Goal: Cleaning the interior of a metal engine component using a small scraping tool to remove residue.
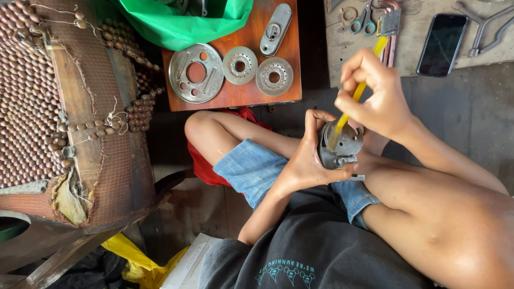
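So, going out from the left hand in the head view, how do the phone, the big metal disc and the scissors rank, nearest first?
From the left hand:
1. Big metal disc, up and left on the red board.
2. Scissors, top, just right of the board.
3. Phone, top right on the bench.

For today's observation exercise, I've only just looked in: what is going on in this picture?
A person sits cross-legged on the floor. The left hand grips a round grey metal part over the lap, while the right hand works a yellow-handled tool into its top. Ahead, a small wooden table carries three round perforated metal discs and an oblong metal plate, beside a green bag. A phone and scissors lie on a board to the right.
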